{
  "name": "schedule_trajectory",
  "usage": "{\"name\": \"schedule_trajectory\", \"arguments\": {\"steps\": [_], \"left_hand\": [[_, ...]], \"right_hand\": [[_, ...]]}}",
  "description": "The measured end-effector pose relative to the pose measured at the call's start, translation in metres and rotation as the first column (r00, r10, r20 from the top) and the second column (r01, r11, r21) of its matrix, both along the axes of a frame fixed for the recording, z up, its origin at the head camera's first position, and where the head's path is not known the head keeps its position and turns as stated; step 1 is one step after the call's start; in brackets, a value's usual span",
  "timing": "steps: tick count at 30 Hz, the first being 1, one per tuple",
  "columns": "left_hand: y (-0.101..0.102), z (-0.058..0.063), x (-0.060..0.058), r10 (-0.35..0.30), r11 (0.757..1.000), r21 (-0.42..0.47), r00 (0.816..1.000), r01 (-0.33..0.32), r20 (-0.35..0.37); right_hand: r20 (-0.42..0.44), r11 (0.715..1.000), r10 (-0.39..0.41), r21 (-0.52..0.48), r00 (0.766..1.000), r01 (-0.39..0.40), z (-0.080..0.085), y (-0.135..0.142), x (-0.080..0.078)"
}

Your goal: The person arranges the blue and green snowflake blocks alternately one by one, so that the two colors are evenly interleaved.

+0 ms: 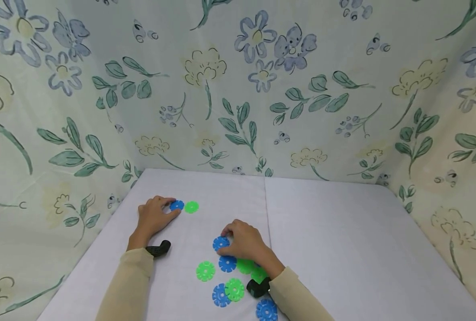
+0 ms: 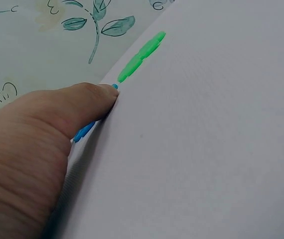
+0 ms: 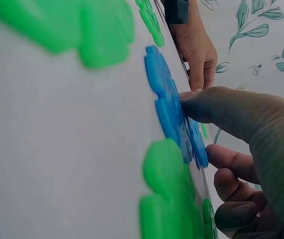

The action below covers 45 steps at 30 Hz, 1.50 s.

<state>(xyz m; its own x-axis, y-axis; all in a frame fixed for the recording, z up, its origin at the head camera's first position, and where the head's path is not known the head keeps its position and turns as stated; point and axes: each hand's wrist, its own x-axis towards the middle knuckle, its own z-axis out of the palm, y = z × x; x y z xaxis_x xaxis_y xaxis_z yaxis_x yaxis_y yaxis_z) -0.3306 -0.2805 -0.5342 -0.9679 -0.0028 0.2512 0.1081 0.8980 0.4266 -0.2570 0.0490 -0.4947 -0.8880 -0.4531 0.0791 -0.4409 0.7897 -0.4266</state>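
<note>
At the far left of the table, my left hand (image 1: pixel 153 218) has thumb and fingers at opposite edges of a flat blue notched disc (image 1: pixel 177 205). Right beside that disc lies a green notched disc (image 1: pixel 191 207). Nearer the middle, my right hand (image 1: pixel 246 240) pinches another blue notched disc (image 1: pixel 221 243) by its edges, thumb toward me. A further blue disc (image 1: pixel 227 264) lies just below it, and green discs (image 1: pixel 245 266) are partly hidden under the right wrist. In the left wrist view, the thumb (image 2: pixel 89 99) covers most of its blue disc.
Loose discs lie in front: a single green one (image 1: pixel 205 271), a green one (image 1: pixel 234 290) overlapping a blue one (image 1: pixel 220 295), and a blue one (image 1: pixel 266 310) by the right sleeve. The white table cloth (image 1: pixel 342 249) has a seam; floral curtains (image 1: pixel 238 89) enclose the table.
</note>
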Motion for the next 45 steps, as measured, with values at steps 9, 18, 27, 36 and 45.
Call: {"name": "schedule_trajectory", "arguments": {"steps": [9,18,27,36,45], "left_hand": [[0.0010,0.0012,0.0012,0.005,1.000,0.000,1.000,-0.005,-0.002],[0.0010,0.0035,0.0035,-0.007,1.000,0.019,1.000,0.007,-0.012],[0.0013,0.0035,0.0023,-0.011,1.000,0.022,1.000,0.011,-0.007],[0.0005,0.0008,0.0009,-0.011,1.000,0.019,1.000,0.011,-0.012],[0.0005,0.0016,0.0016,-0.009,1.000,0.012,1.000,0.009,-0.009]], "right_hand": [[-0.030,1.000,0.020,0.009,0.999,-0.020,-0.0015,-0.0012,-0.0031],[-0.049,0.999,0.042,0.020,0.998,-0.041,-0.0039,-0.0027,-0.0054],[-0.111,0.996,0.079,0.041,0.991,-0.075,-0.0044,-0.0018,-0.0064],[-0.233,0.985,0.137,0.133,0.963,-0.108,-0.0011,-0.0037,-0.0058],[-0.339,0.971,0.173,0.217,0.925,-0.102,-0.0025,-0.0052,-0.0054]]}}
